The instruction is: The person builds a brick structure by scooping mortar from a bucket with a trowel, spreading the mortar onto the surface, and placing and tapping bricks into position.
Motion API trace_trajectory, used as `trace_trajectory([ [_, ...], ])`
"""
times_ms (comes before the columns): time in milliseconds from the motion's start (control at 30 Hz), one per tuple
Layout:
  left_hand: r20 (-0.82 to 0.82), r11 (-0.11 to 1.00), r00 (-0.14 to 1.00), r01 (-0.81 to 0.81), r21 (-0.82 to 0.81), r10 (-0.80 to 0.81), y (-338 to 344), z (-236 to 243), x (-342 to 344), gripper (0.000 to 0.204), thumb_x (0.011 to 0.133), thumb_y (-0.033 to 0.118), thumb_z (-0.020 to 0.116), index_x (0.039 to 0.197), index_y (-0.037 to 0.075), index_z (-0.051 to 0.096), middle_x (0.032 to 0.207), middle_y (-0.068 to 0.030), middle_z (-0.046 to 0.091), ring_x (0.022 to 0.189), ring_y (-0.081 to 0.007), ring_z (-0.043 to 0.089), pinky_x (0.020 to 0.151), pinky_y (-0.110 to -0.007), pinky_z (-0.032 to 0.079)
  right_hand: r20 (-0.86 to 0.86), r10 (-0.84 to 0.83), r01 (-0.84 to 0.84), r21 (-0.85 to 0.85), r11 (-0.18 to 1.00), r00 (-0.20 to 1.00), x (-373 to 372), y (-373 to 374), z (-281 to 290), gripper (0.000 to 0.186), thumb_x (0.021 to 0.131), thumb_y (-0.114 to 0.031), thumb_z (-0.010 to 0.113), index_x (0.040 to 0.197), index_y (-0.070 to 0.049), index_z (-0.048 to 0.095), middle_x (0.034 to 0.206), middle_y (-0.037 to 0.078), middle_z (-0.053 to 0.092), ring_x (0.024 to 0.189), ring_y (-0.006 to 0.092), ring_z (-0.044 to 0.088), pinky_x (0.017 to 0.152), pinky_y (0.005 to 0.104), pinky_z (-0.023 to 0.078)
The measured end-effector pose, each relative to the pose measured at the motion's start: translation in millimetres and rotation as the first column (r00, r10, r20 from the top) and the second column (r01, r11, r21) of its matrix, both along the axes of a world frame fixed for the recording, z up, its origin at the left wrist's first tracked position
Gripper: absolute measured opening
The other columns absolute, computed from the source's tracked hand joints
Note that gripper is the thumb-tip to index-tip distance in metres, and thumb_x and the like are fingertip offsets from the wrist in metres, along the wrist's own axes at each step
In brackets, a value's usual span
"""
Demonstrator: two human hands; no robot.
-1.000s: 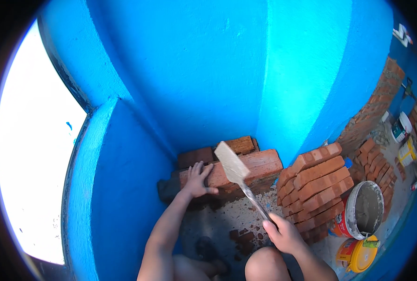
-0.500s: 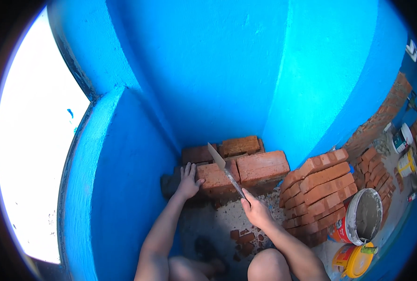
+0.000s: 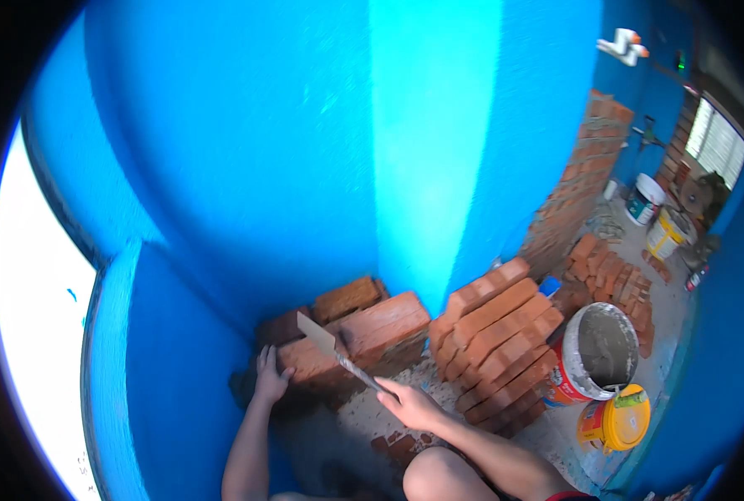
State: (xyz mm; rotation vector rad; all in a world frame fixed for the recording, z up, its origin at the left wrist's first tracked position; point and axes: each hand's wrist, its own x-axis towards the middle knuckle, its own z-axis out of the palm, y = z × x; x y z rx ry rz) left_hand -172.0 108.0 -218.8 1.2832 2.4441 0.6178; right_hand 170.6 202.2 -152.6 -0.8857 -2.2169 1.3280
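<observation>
At the foot of the blue wall [image 3: 246,167], my left hand [image 3: 271,376] rests with fingers apart against the left end of a red brick [image 3: 309,363] in a short laid course. Another brick [image 3: 384,321] sits at its right, with an orange brick [image 3: 347,296] and others behind. My right hand [image 3: 409,405] grips the handle of a trowel [image 3: 317,334], whose flat blade is over the left front brick, near my left hand. Whether the blade touches that brick I cannot tell.
A stack of bricks [image 3: 501,326] stands at right, beside a bucket of grey mortar [image 3: 601,351] and a yellow bucket [image 3: 627,426]. Farther back are more bricks [image 3: 606,275], more buckets [image 3: 643,204] and a rough brick wall [image 3: 581,159]. A bright opening [image 3: 29,317] is at left.
My left hand has shifted toward the brick course's left end. The trowel has moved left and turned, from over the middle to the left brick. The whole view has swung rightward.
</observation>
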Motion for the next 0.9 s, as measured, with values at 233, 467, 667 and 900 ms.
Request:
trace_trajectory([
  [233, -0.279, 0.99, 0.96, -0.001, -0.138, -0.038, 5.5, 54.5, 35.2, 0.07, 0.082, 0.03, 0.068, 0.141, 0.007, 0.039, 0.15, -0.0238, 0.026, 0.137, -0.0447, 0.024, 0.112, -0.049, 0.025, 0.023, -0.042, 0.047, -0.632, 0.774, 0.999, 181.3, -28.0, 14.7, 0.025, 0.099, -0.027, 0.049, 0.092, -0.006, 0.06, 0.064, -0.001, 0.051, 0.047, 0.0085, 0.046, 0.043, 0.0235, 0.035],
  [467, -0.195, 0.826, 0.818, 0.56, 0.058, -0.541, -3.2, 178.0, 179.5, 0.046, 0.084, 0.025, 0.064, 0.125, 0.005, 0.056, 0.121, -0.0212, 0.058, 0.111, -0.0401, 0.054, 0.096, -0.045, 0.044, 0.392, -0.176, 0.395, -0.596, 0.699, 0.903, 197.9, -46.1, -41.9, 0.033, 0.095, -0.035, 0.052, 0.087, -0.003, 0.061, 0.066, 0.005, 0.057, 0.048, 0.0169, 0.051, 0.043, 0.0328, 0.041],
  [667, 0.015, 0.78, 0.78, 0.625, 0.009, -0.625, -71.7, 224.2, 272.0, 0.046, 0.089, 0.028, 0.061, 0.13, 0.007, 0.053, 0.123, -0.0202, 0.058, 0.109, -0.0394, 0.056, 0.093, -0.043, 0.046, 0.473, -0.269, 0.412, -0.229, 0.882, 0.839, 145.1, -14.8, -98.7, 0.025, 0.089, -0.022, 0.053, 0.089, 0.001, 0.062, 0.079, 0.018, 0.059, 0.073, 0.0314, 0.056, 0.067, 0.0413, 0.043],
  [900, -0.033, 0.893, 0.895, 0.441, -0.085, -0.445, -93.3, 166.8, 251.9, 0.04, 0.087, 0.023, 0.061, 0.122, 0.004, 0.059, 0.11, -0.0203, 0.064, 0.099, -0.0388, 0.061, 0.086, -0.044, 0.049, 0.341, -0.293, 0.449, -0.629, 0.635, 0.893, 68.0, -17.4, -78.1, 0.007, 0.076, -0.004, 0.054, 0.07, -0.002, 0.056, 0.058, 0.01, 0.054, 0.049, 0.0222, 0.051, 0.044, 0.037, 0.037],
])
